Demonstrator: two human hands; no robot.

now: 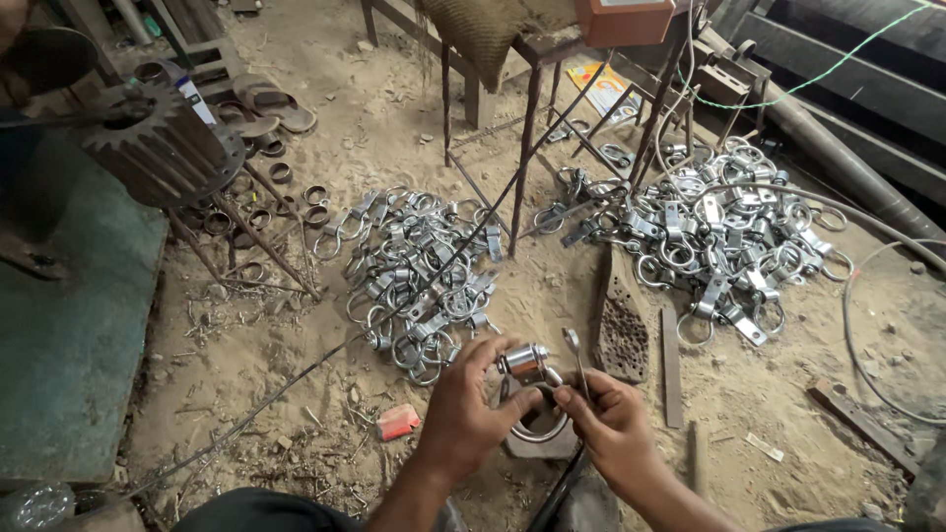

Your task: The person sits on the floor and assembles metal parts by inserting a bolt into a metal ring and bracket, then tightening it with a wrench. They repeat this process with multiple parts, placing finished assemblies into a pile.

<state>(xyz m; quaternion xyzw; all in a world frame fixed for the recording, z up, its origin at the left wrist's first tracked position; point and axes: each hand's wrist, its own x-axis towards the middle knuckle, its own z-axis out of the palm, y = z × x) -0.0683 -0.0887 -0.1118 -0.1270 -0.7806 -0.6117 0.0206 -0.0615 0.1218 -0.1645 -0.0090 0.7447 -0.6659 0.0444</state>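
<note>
My left hand (465,412) grips a shiny metal ring clamp (526,365) by its cylindrical barrel, just above the sandy floor. My right hand (616,422) pinches the same piece from the right, and a thin metal tool (575,357) stands up between its fingers. The clamp's ring hangs down between both hands, partly hidden by the fingers. A pile of similar ring clamps (419,276) lies just beyond my left hand. A second, larger pile (724,236) lies to the upper right.
A rusty metal stand (527,148) rises between the piles. A perforated metal block (623,335) and flat bar (670,365) lie right of my hands. A large toothed gear (158,148) and loose rusty rings sit at left, beside a green mat (69,325). Cables cross the floor.
</note>
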